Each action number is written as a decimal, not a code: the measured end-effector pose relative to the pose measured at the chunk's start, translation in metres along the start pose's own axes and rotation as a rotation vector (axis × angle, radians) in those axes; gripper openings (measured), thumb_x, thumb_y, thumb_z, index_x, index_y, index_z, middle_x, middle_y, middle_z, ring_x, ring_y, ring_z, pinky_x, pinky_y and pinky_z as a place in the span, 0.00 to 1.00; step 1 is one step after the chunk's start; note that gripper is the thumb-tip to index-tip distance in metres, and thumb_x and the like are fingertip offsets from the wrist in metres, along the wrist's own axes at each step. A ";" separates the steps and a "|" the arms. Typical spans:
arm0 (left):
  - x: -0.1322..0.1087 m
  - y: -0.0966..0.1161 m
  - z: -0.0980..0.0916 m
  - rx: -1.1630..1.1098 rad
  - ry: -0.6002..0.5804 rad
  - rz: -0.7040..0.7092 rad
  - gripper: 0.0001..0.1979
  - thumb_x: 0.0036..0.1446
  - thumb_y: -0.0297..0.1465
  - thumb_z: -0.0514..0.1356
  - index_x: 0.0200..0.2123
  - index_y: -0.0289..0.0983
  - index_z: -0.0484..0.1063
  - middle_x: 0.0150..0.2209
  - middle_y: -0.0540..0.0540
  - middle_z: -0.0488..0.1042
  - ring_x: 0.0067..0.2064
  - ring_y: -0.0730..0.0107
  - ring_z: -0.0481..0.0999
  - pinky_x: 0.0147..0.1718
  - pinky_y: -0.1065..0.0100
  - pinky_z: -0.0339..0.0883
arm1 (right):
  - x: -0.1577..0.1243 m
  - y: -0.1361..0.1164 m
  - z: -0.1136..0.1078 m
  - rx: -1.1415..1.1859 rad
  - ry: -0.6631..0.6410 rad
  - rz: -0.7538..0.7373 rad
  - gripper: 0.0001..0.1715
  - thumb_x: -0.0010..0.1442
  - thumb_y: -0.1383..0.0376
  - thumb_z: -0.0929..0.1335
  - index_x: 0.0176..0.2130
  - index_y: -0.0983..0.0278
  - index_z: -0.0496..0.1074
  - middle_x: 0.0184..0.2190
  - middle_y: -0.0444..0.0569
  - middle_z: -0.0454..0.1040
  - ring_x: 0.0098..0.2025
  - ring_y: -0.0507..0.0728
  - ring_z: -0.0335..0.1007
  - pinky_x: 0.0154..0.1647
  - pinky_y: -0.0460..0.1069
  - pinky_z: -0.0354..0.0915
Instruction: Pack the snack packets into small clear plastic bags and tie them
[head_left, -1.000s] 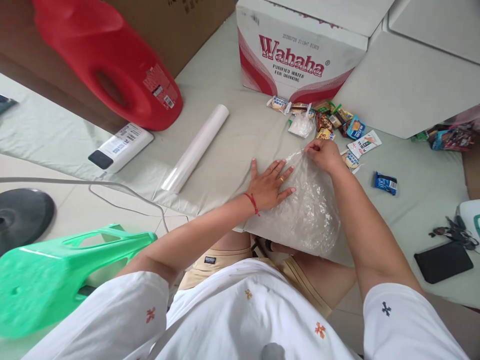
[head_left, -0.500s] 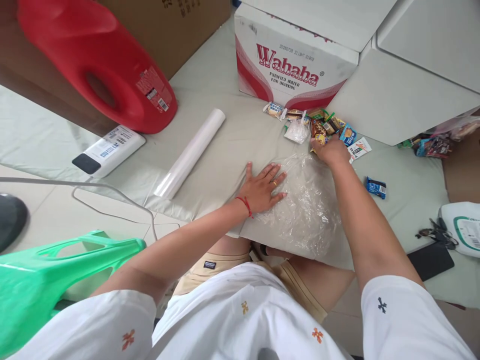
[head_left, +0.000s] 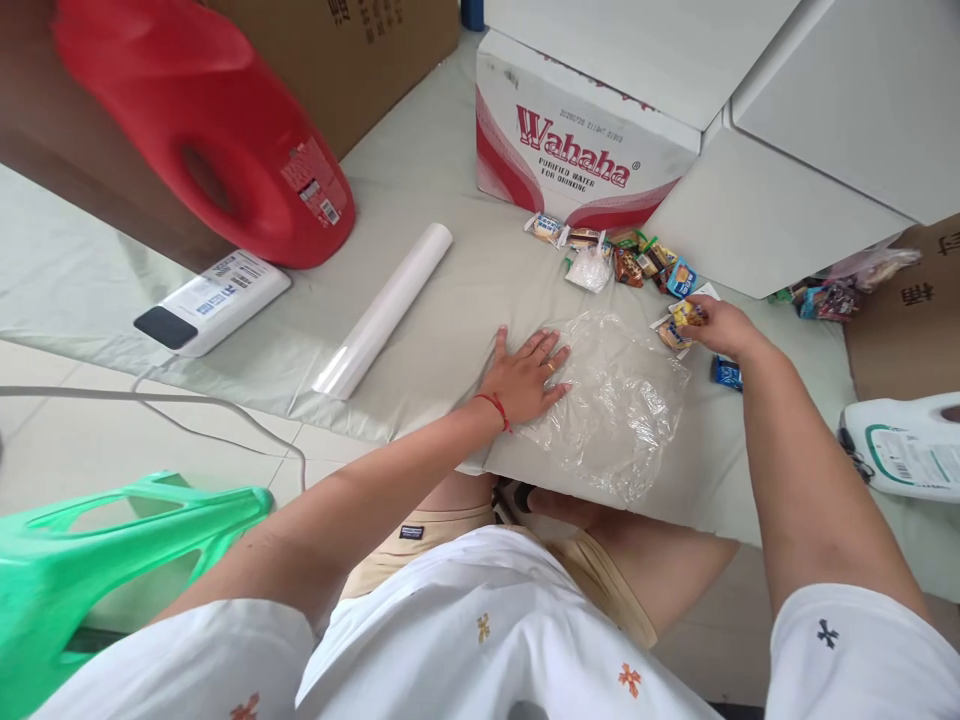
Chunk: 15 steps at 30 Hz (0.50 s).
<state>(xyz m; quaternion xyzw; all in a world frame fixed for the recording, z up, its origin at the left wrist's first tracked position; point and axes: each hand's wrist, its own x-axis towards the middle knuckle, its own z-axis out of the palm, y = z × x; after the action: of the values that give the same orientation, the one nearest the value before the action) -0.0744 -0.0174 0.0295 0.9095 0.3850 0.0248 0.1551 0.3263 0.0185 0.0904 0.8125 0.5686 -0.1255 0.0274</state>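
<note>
A thin, clear, crumpled plastic sheet (head_left: 628,420) lies glossy and roughly round. At its left edge the left hand (head_left: 523,380) rests flat, fingers spread. Just past its upper right edge the right hand (head_left: 729,328) pinches a small, yellow, shiny packet (head_left: 683,314), whose long axis I cannot tell.

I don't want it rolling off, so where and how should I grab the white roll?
Probably grip the white roll at mid-length, from above, closing across its width: it is long, cylindrical, and lies flat and slanted on the pale cover. Your left hand, resting at the edge of the clear plastic, is nearer than your right.
</note>
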 end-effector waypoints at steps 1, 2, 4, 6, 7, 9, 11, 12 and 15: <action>0.000 0.000 0.000 -0.002 0.001 0.001 0.35 0.75 0.52 0.40 0.78 0.47 0.53 0.80 0.46 0.45 0.81 0.49 0.44 0.72 0.24 0.27 | -0.003 -0.004 0.002 -0.020 -0.027 -0.015 0.49 0.56 0.52 0.77 0.70 0.63 0.67 0.55 0.60 0.79 0.51 0.67 0.76 0.54 0.58 0.71; 0.000 0.000 0.000 -0.005 0.002 0.002 0.35 0.74 0.52 0.40 0.77 0.47 0.53 0.80 0.46 0.45 0.81 0.49 0.45 0.72 0.23 0.27 | -0.006 -0.009 0.006 -0.036 -0.041 -0.019 0.52 0.55 0.51 0.78 0.71 0.63 0.65 0.57 0.61 0.78 0.53 0.68 0.76 0.55 0.58 0.70; 0.001 0.000 0.001 -0.013 0.005 0.003 0.35 0.74 0.52 0.40 0.77 0.47 0.54 0.80 0.46 0.45 0.80 0.48 0.45 0.72 0.23 0.27 | -0.011 -0.018 0.014 -0.074 -0.026 0.024 0.56 0.54 0.48 0.78 0.72 0.64 0.62 0.60 0.63 0.75 0.56 0.69 0.75 0.55 0.58 0.70; 0.001 0.000 0.002 -0.023 0.011 0.002 0.34 0.74 0.52 0.41 0.77 0.47 0.54 0.80 0.46 0.46 0.80 0.47 0.45 0.72 0.23 0.27 | -0.015 -0.023 0.021 -0.116 0.009 0.080 0.56 0.55 0.46 0.77 0.72 0.65 0.62 0.62 0.66 0.74 0.57 0.71 0.75 0.55 0.58 0.71; 0.001 0.000 0.002 -0.027 0.014 0.002 0.34 0.74 0.52 0.42 0.77 0.47 0.55 0.80 0.46 0.46 0.80 0.47 0.45 0.72 0.23 0.27 | -0.016 -0.023 0.024 -0.127 0.018 0.095 0.55 0.56 0.46 0.76 0.72 0.66 0.63 0.61 0.66 0.74 0.57 0.71 0.75 0.54 0.58 0.71; 0.001 -0.001 0.002 -0.036 0.022 0.002 0.34 0.74 0.52 0.42 0.77 0.48 0.55 0.80 0.46 0.47 0.80 0.47 0.45 0.73 0.24 0.26 | -0.020 -0.023 0.026 -0.128 0.015 0.118 0.52 0.57 0.46 0.75 0.70 0.67 0.64 0.58 0.66 0.77 0.55 0.71 0.77 0.52 0.57 0.71; 0.001 -0.001 0.003 -0.045 0.035 0.002 0.34 0.74 0.53 0.42 0.77 0.49 0.56 0.80 0.46 0.48 0.80 0.48 0.46 0.73 0.25 0.26 | -0.024 -0.021 0.024 -0.106 0.019 0.143 0.48 0.57 0.48 0.75 0.68 0.66 0.67 0.54 0.65 0.79 0.52 0.70 0.78 0.50 0.57 0.72; 0.001 -0.001 0.002 -0.050 0.044 0.001 0.34 0.74 0.53 0.41 0.76 0.49 0.56 0.80 0.46 0.48 0.80 0.48 0.46 0.73 0.26 0.26 | -0.027 -0.020 0.022 -0.091 0.034 0.156 0.46 0.57 0.49 0.75 0.67 0.66 0.69 0.53 0.64 0.80 0.51 0.70 0.78 0.49 0.57 0.72; 0.000 0.000 0.002 -0.075 0.061 -0.006 0.35 0.74 0.53 0.38 0.76 0.47 0.57 0.79 0.46 0.49 0.80 0.49 0.48 0.73 0.26 0.27 | -0.044 -0.018 0.015 0.006 0.139 0.170 0.39 0.58 0.49 0.74 0.63 0.64 0.73 0.49 0.61 0.80 0.49 0.69 0.77 0.48 0.58 0.72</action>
<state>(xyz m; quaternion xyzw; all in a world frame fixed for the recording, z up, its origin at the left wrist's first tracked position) -0.0741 -0.0177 0.0278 0.9007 0.3910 0.0666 0.1771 0.2928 -0.0188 0.0885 0.8645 0.4979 -0.0678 -0.0039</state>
